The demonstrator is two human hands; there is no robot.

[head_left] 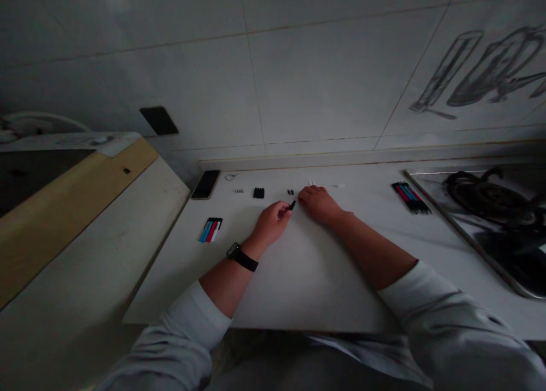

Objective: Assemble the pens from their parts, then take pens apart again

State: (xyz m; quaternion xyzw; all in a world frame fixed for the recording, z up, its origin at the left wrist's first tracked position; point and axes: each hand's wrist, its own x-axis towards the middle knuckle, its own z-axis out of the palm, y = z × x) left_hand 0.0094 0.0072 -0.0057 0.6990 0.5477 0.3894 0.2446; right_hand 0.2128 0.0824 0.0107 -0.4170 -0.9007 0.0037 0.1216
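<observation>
My left hand (272,220), with a black watch on its wrist, pinches a short black pen part (292,205) that points up and to the right. Just right of it, my right hand (316,202) rests low on the white counter, fingers curled together; whatever is under the fingertips is hidden. Small white pieces (311,182) lie right behind those fingers, and another white piece (339,185) is to their right. Two tiny black pieces (290,192) sit beyond my left fingertips. Farther left are a group of black pen parts (258,193) and a row of small springs (238,191).
Colored pen barrels (210,230) lie on the left of the counter (307,277), near a phone (206,184) and a small ring (230,177). Several pens (410,198) lie at right, beside a gas stove (490,209). A tiled wall (315,83) closes the back.
</observation>
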